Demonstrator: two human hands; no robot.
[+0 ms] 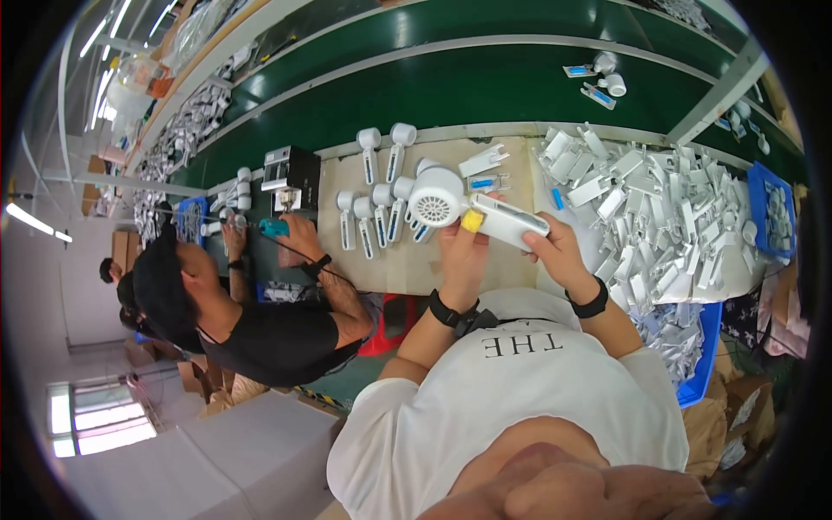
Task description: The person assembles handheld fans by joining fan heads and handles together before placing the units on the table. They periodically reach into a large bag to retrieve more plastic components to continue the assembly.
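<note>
A white handheld fan (436, 198), its round grille facing up, is held between my two hands above the table. My left hand (464, 260) grips it where the round head meets the handle; a yellow cover wraps one fingertip. My right hand (563, 256) pinches the far end of the handle, which has a long slot along it. Several similar fans (367, 234) lie in rows on the table to the left, some with blue showing in their handles. Just behind the held fan are a loose white handle shell (483, 160) and an open handle part with a blue cell (488, 183).
White plastic shells (641, 195) form a big heap on the right, beside a blue bin (712, 347) and a smaller blue tray (771, 208). A green conveyor (485, 87) runs behind the table. At left, a co-worker (260, 338) holds a teal power tool (274, 227) near a black machine (290, 178).
</note>
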